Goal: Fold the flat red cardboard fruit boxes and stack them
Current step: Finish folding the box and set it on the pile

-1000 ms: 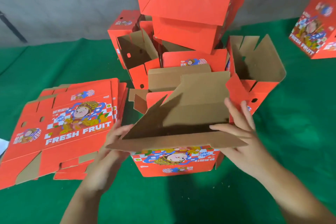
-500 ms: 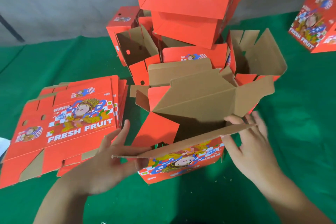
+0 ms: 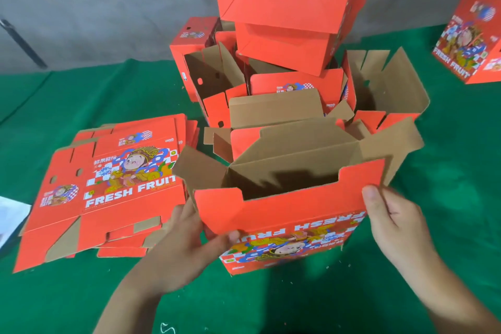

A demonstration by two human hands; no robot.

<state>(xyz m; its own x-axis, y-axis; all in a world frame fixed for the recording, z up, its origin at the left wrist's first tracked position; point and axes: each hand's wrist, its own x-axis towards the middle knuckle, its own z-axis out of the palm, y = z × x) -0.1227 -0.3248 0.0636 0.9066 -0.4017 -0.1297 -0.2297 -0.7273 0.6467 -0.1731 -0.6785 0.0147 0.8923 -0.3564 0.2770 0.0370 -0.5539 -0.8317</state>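
Observation:
A half-formed red fruit box stands open-topped in front of me, its print upside down toward me and brown flaps sticking up at both ends. My left hand grips its near-left corner, thumb on the red front panel. My right hand holds the near-right corner, thumb on the front flap's edge. A pile of flat red boxes lies to the left. Behind stands a stack of folded boxes.
Everything sits on a green cloth before a grey wall. More open folded boxes crowd behind the one I hold. Another folded box stands at the far right. A white sheet lies at the left edge.
The near long flap swung from lying over the opening to standing upright, red side toward me. Both hands shifted to the box's near corners, and the interior now shows.

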